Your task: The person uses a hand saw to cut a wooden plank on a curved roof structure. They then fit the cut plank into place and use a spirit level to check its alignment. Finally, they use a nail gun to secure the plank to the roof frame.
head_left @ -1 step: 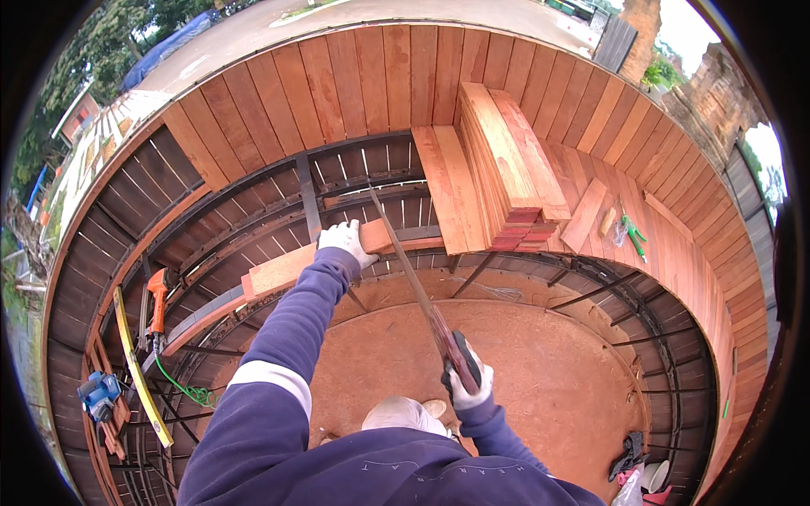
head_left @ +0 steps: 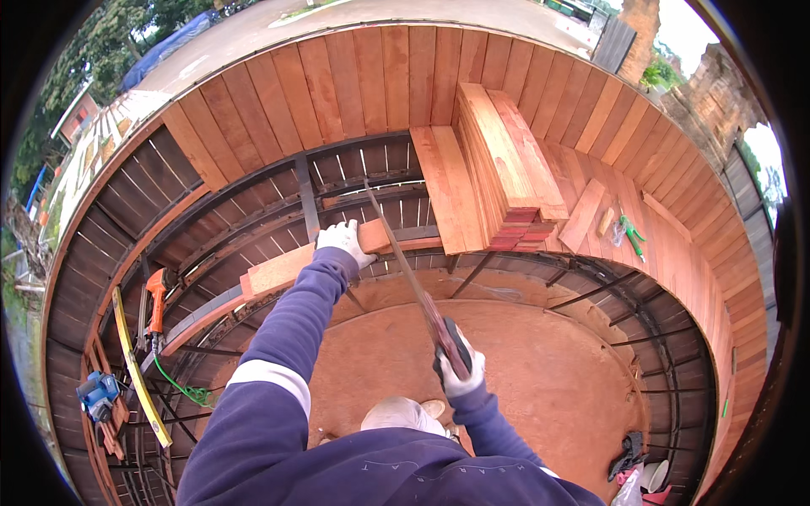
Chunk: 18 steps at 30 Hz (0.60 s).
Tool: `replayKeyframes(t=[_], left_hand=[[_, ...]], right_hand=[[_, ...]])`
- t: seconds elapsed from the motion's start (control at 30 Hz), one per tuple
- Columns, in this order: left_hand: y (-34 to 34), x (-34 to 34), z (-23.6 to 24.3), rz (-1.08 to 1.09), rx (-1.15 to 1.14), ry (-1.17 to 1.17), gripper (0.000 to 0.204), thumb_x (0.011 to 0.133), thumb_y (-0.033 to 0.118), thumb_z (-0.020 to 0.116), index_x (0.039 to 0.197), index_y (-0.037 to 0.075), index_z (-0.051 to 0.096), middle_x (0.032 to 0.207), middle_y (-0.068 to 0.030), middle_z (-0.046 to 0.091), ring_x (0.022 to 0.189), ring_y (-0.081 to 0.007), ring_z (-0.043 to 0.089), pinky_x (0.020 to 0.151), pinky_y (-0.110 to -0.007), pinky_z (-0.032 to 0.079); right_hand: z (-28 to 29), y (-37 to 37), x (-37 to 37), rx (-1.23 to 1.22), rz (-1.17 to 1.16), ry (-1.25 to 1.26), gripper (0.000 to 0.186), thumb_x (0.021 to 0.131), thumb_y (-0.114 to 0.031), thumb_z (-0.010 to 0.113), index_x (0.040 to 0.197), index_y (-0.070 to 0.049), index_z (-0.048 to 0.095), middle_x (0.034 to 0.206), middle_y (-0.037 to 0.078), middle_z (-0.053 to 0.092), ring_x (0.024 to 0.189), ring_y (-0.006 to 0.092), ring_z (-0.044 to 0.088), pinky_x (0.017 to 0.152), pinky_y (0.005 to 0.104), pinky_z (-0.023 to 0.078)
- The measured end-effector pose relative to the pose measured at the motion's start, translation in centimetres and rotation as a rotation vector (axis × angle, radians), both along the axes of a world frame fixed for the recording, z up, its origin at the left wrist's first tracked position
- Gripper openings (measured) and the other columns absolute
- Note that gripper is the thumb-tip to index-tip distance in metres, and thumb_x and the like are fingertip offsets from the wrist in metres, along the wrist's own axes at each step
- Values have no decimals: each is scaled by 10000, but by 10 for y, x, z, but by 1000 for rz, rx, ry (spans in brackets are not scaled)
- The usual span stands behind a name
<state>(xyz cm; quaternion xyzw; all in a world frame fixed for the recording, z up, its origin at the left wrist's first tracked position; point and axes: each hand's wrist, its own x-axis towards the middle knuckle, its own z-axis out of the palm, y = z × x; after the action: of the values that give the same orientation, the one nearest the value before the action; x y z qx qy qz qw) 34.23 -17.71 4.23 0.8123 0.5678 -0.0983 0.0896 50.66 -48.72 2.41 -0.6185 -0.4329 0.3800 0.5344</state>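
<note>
My gloved left hand (head_left: 343,239) grips a wooden plank (head_left: 283,270) from above, near its right end. That plank lies across the black metal bench frame (head_left: 307,196). In my right hand (head_left: 461,364), also gloved, is the handle of a handsaw (head_left: 407,257). The saw slants up and to the left, its blade crossing the plank just right of my left hand. Whether the teeth have cut into the wood cannot be seen.
A stack of planks (head_left: 506,169) rests on fitted boards to the right, near a green-handled tool (head_left: 633,239). An orange power tool (head_left: 157,299), a yellow level (head_left: 135,367) and a blue power tool (head_left: 99,396) are at the left. Curved wooden backrest boards (head_left: 371,80) surround me.
My right hand has pushed the saw a little forward and left, so its tip reaches farther. The left hand and the plank stay in place.
</note>
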Motion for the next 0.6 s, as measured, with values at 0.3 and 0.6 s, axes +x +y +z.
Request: replayKeyframes(t=[0.3, 0.6], left_hand=[[1, -4, -10, -16, 53, -8, 845, 770, 608, 768, 1366, 53, 541, 1316, -163, 639, 1228, -320, 619, 1047, -430, 494], [-3, -2, -6, -20, 74, -26, 857, 766, 611, 765, 1388, 70, 531, 1318, -154, 629, 1231, -315, 610, 1073, -425, 471]], right_hand=[[49, -16, 16, 441, -50, -54, 722, 957, -386, 660, 1416, 148, 500, 728, 72, 661, 670, 145, 643, 704, 293, 532], [71, -49, 39, 601, -57, 839, 408, 1034, -388, 547, 1024, 18, 584, 487, 41, 441, 432, 179, 444, 454, 334, 385]])
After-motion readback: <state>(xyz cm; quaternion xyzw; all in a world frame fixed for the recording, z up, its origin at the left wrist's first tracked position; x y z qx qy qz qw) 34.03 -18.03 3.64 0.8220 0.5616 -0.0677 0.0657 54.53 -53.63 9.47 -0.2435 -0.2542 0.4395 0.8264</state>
